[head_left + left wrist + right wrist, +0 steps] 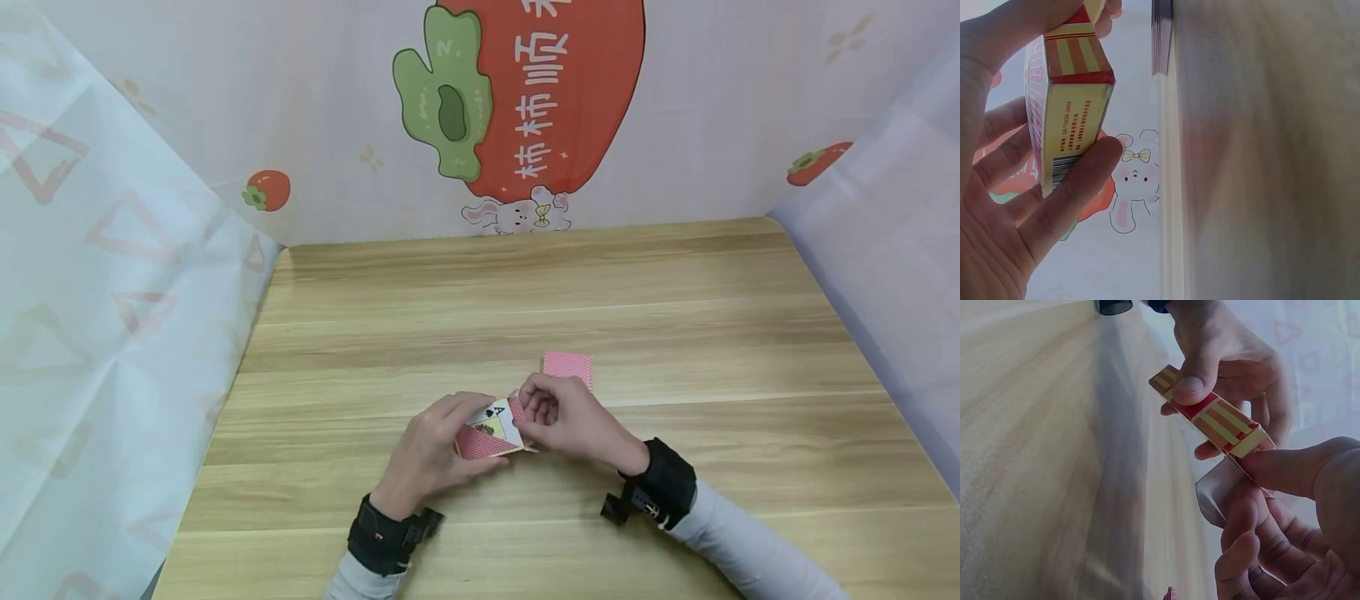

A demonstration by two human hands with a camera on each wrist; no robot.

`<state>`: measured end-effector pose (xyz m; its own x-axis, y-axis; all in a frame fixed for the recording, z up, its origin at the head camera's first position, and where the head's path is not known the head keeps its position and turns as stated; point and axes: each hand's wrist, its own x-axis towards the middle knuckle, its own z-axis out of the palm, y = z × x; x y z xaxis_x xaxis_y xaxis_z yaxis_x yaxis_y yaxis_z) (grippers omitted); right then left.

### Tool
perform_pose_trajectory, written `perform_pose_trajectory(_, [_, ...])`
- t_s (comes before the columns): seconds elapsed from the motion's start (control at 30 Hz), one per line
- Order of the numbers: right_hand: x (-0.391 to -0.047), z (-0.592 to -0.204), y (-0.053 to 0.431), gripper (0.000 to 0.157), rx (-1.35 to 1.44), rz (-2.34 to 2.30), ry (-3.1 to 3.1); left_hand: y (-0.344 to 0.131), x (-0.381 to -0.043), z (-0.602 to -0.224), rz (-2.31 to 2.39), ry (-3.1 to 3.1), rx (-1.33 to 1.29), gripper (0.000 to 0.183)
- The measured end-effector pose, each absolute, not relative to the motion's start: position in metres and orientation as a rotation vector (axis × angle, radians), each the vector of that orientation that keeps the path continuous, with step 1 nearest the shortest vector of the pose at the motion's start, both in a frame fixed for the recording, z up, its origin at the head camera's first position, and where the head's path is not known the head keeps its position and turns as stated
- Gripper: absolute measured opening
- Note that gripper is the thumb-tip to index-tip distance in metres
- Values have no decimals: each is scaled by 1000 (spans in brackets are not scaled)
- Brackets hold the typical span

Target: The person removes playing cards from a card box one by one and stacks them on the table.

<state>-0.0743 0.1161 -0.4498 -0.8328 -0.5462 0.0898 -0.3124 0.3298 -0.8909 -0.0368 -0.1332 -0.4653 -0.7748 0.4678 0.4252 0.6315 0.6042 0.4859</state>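
A playing card box [480, 443] with a red-patterned face and an ace of spades picture is held off the table by my left hand [427, 446]. The left thumb and fingers grip it along opposite sides; the left wrist view shows its yellow side with a barcode [1065, 166]. My right hand [573, 423] is at the box's other end, thumb and fingers pinching around its end flap. In the right wrist view that pale flap [1217, 490] hangs out beside the right fingers. Just behind the right hand lies a stack of red-backed playing cards [567, 365], partly covered by that hand.
The wooden table [450, 317] carries the cards. A white printed cloth [330, 125] stands up along the back, with more cloth hanging at the left and right sides. Black camera straps [663, 483] are worn on both wrists.
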Motion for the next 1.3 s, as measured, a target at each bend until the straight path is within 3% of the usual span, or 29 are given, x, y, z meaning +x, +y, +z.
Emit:
perform_pose_trajectory(0.6, [-82, -444, 124, 14, -708, -1604, 2232, -137, -41, -466, -971, -2599, -828, 74])
perform_pose_trajectory(1.3, [-109, -430, 157, 24, -471, -1704, 2440, -140, -44, -466, -1002, -2553, -796, 74])
